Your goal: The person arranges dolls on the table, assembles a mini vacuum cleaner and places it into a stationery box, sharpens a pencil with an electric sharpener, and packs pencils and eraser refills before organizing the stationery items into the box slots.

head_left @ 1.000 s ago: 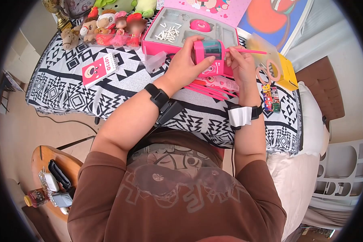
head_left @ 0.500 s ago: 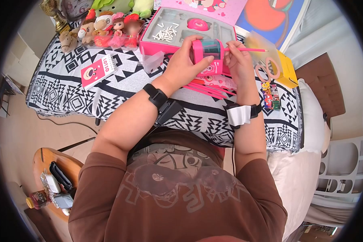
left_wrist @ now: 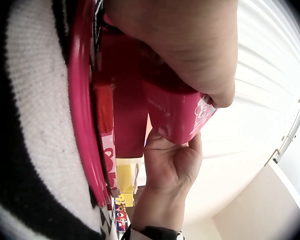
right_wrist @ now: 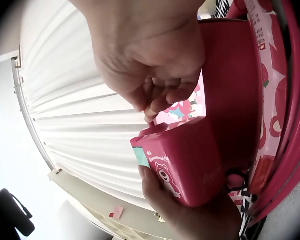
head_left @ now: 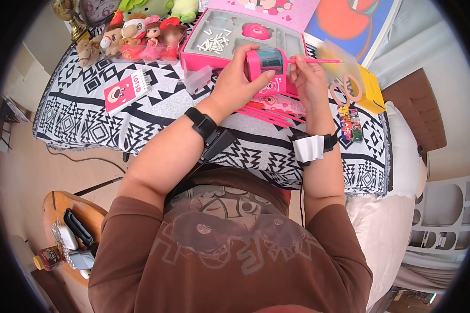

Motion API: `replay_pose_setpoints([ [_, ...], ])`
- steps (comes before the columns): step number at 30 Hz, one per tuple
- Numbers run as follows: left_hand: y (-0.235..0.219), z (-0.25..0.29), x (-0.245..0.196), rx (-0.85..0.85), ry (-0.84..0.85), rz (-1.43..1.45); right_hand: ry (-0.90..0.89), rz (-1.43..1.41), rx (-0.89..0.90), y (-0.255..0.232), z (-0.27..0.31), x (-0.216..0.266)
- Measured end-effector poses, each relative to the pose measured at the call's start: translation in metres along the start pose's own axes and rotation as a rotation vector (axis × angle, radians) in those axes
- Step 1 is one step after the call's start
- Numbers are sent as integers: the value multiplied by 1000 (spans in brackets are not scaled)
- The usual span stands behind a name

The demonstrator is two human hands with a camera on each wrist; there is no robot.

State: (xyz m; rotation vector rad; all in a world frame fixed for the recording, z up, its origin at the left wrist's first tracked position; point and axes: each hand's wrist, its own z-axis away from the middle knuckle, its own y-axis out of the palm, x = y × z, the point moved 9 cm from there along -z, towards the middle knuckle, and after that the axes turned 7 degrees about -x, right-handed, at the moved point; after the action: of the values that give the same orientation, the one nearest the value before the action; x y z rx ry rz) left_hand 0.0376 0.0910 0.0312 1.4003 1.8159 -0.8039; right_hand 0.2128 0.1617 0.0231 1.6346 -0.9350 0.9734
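My left hand grips a pink pencil sharpener with a teal see-through window, its thumb lying across the front. In the right wrist view a bear print shows on the sharpener's side. My right hand pinches a pink pencil between thumb and fingers. One end of the pencil is at the sharpener's right side; the other sticks out to the right past the hand. Below the sharpener, several pink pencils lie on the patterned cloth beside a pink printed packet.
Behind the hands stands an open pink gift box with small white sticks and a pink round item. A Lotso notepad, a clear plastic case, dolls and a yellow box surround the work.
Both hands have shifted slightly left with the sharpener and pencil. The pencil's tilt has changed a little; both grips stay the same.
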Motion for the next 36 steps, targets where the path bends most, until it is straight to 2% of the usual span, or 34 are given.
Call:
replay_pose_setpoints([
  [10, 4, 0, 6, 24, 23, -5, -27, 67, -54, -4, -1, -1],
  [14, 4, 0, 2, 30, -21, 30, -32, 42, -80, 0, 2, 4],
  [19, 3, -1, 2, 6, 12, 7, -17, -81, 76, 7, 3, 10],
  [21, 5, 0, 8, 18, -107, 160, -26, -52, 64, 6, 1, 10],
  [24, 5, 1, 6, 27, -133, 172, -42, 3, 46, 4, 0, 9],
  [30, 1, 0, 3, -1, 8, -16, -47, 27, -27, 1, 1, 3],
  [36, 3, 1, 1, 34, -12, 2, -45, 46, -90, -3, 0, -1],
])
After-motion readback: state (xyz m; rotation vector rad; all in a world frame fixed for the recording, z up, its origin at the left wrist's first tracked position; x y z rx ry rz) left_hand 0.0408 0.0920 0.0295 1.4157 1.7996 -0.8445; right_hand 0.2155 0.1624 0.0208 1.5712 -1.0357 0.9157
